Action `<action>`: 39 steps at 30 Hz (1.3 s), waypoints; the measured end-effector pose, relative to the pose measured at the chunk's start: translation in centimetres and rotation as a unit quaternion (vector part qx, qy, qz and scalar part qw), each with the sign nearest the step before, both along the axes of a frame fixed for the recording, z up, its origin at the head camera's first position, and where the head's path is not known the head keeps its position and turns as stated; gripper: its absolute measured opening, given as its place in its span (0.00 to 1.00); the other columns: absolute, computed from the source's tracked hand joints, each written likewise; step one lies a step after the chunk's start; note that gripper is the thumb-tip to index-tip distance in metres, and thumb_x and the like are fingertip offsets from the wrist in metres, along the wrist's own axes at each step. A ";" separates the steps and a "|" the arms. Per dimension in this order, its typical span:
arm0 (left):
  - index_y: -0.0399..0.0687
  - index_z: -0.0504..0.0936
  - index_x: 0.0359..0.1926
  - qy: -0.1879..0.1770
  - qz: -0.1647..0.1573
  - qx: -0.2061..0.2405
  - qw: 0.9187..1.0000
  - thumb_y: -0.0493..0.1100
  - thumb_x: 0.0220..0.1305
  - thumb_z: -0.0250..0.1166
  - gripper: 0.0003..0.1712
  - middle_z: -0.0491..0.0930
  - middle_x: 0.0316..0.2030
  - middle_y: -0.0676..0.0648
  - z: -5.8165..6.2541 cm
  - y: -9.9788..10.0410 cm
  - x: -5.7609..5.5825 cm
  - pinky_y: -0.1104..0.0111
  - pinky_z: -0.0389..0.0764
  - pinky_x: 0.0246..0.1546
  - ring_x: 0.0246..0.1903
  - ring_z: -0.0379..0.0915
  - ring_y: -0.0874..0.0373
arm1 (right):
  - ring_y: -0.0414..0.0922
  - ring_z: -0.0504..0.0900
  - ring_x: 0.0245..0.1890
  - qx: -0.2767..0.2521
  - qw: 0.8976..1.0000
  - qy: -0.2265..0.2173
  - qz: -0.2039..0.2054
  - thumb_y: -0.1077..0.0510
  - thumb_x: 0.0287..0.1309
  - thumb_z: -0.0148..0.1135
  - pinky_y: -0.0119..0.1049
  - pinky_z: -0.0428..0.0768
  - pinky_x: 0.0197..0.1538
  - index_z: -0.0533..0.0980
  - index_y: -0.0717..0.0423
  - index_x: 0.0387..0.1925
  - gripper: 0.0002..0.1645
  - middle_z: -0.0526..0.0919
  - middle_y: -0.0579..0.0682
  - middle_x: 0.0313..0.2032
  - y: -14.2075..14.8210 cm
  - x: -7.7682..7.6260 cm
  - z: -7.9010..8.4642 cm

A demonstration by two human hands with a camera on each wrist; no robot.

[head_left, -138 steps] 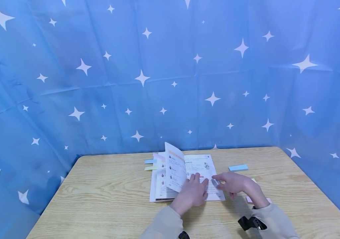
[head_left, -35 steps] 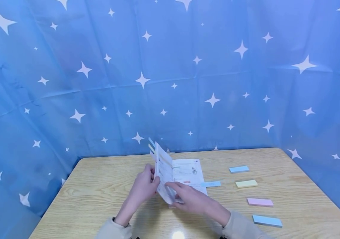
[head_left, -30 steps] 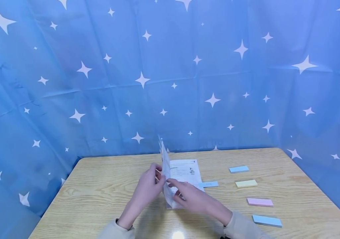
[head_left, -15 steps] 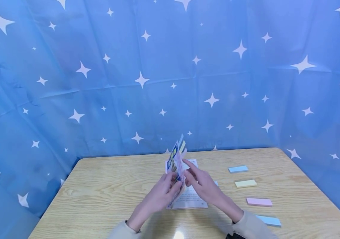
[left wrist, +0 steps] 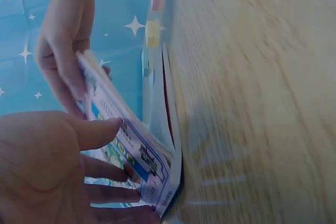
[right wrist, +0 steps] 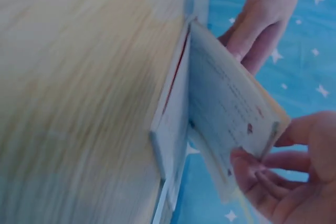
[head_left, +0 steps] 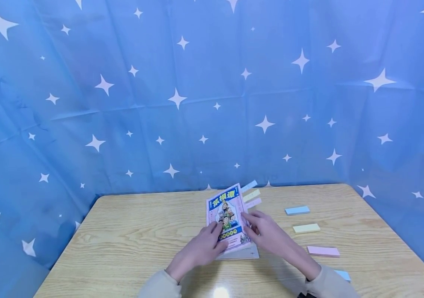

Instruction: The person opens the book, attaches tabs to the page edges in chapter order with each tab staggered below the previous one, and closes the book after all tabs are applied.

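A thin book [head_left: 227,213] with a colourful cartoon cover lies half closed at the table's middle. Its cover and front pages slant up over the back part, their printed inner side [right wrist: 231,98] showing in the right wrist view. My right hand [head_left: 267,234] pinches the raised right edge between thumb and fingers. With fingers nearly straight, my left hand [head_left: 200,246] touches the cover near the spine; the left wrist view shows its thumb [left wrist: 97,132] against the cover. Blue [head_left: 249,186], yellow [head_left: 252,195] and pink sticky tabs [head_left: 253,203] poke out at the upper right edge.
Right of the book, sticky-note pads lie in a column on the wooden table [head_left: 130,240]: blue [head_left: 297,210], yellow [head_left: 306,228], pink [head_left: 323,251] and another blue one [head_left: 343,275], partly behind the right sleeve. A blue star-patterned curtain [head_left: 212,103] hangs behind.
The book stood open, with a blue tab appearing on the right page's edge. Both hands have swung the left pages and cover up and over rightward, so the front cover now faces up.
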State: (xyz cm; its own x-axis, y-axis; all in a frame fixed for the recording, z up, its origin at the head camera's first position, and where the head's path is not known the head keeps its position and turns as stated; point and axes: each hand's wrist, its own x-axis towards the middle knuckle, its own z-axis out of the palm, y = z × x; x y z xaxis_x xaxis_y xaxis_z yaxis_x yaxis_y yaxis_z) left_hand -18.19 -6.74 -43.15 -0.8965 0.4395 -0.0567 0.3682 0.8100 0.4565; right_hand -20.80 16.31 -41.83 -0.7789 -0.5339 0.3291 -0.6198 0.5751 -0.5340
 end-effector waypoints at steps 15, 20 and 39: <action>0.47 0.64 0.76 0.005 -0.015 -0.128 0.992 0.60 0.71 0.61 0.40 0.57 0.75 0.40 -0.7 0.4 -0.6 0.52 0.66 0.68 0.73 0.53 0.41 | 0.69 0.75 0.57 0.213 0.967 -0.136 -0.038 0.34 0.54 0.71 0.63 0.77 0.54 0.69 0.52 0.72 0.49 0.64 0.79 0.65 0.3 0.9 -1.4; 0.48 0.65 0.76 0.011 -0.013 -0.142 0.990 0.60 0.70 0.61 0.40 0.58 0.75 0.40 -0.9 0.5 -0.7 0.53 0.65 0.69 0.73 0.53 0.42 | 0.70 0.74 0.59 0.220 0.963 -0.147 -0.043 0.37 0.53 0.73 0.64 0.75 0.56 0.71 0.53 0.70 0.47 0.64 0.79 0.65 0.0 0.8 -1.6; 0.47 0.65 0.76 -0.013 0.017 -0.138 0.990 0.56 0.72 0.61 0.37 0.55 0.76 0.41 -0.8 -0.9 -4.5 0.51 0.64 0.69 0.75 0.50 0.42 | 0.73 0.71 0.61 0.199 0.963 -0.180 -0.038 0.40 0.58 0.71 0.65 0.73 0.58 0.67 0.55 0.73 0.47 0.59 0.83 0.66 -2.0 -3.2 -2.0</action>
